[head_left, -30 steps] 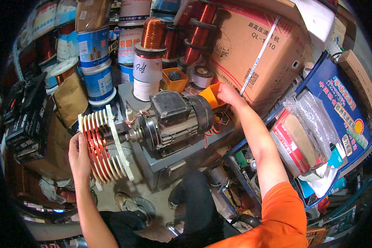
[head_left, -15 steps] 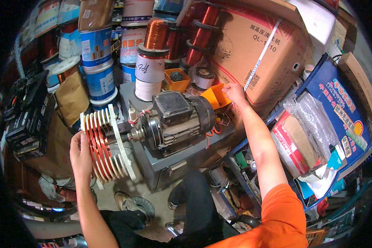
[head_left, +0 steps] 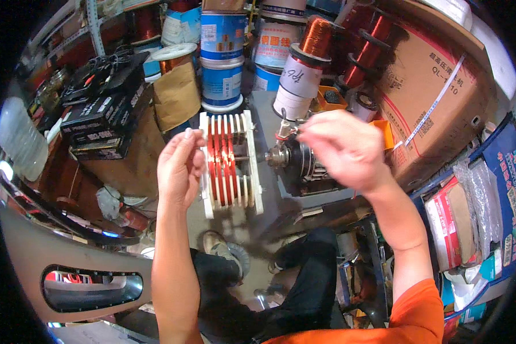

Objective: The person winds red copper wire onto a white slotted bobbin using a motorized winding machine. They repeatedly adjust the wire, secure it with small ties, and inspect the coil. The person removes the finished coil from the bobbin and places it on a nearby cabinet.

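Observation:
A white coil-winding former (head_left: 255, 192) with upright slats sits on a shaft, and red-copper wire (head_left: 221, 172) is wound in several of its slots. At its left side is my left hand (head_left: 179, 169), palm turned inward with fingers curled and thumb close to them. Whether a wire end is between them is too small to tell. My right hand (head_left: 352, 149), slightly blurred, hovers over the dark electric motor (head_left: 297, 163) and hides most of it. Its fingertips are drawn together near the shaft end; anything in them cannot be made out.
A copper wire spool (head_left: 316, 40) stands on a white-wrapped spool (head_left: 301, 77) behind the motor. Orange bins (head_left: 384, 133) sit beside a large cardboard box (head_left: 441, 94) at right. Blue wire drums (head_left: 222, 86) are stacked at the back. Black boxes (head_left: 100, 123) lie at left.
My right hand has left the orange bin and come left over the motor. My left hand has lifted toward the former's upper left edge. The view has swung left.

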Demonstrator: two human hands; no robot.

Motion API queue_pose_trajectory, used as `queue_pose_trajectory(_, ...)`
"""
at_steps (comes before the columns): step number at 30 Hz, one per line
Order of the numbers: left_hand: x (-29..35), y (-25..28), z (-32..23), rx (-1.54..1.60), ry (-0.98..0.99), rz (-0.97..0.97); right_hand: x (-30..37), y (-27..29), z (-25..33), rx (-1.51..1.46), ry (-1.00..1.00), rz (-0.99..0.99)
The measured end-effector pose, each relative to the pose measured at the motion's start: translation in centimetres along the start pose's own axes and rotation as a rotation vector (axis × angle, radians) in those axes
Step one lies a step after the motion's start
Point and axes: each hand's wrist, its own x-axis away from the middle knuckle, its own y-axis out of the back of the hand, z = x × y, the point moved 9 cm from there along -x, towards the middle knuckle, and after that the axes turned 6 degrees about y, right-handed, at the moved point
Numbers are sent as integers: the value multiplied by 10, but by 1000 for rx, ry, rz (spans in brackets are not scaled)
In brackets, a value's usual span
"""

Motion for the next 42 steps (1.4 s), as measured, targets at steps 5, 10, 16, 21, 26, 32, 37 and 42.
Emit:
queue_pose_trajectory(5,19,-37,4,181,98,353,-38,-88,34,98,174,225)
queue_pose_trajectory(10,16,-28,4,216,122,380,-41,-114,29,-25,116,229)
queue_pose_trajectory(16,14,-29,-6,565,88,527,-41,-109,20,-42,-76,185)
queue_pose_trajectory(21,14,-29,-3,596,139,498,-35,-103,3,-296,-327,156)
queue_pose_trajectory(26,15,-29,-6,571,74,498,-13,-129,-11,-773,-695,-18)
queue_pose_trajectory(32,11,-21,-5,538,95,396,-9,-135,-3,-804,-635,-143)
queue_pose_trajectory(37,9,-10,-4,444,126,367,-12,-135,3,-621,-519,-114)
queue_pose_trajectory(42,1,3,4,1,165,111,7,-133,1,-547,-706,33)
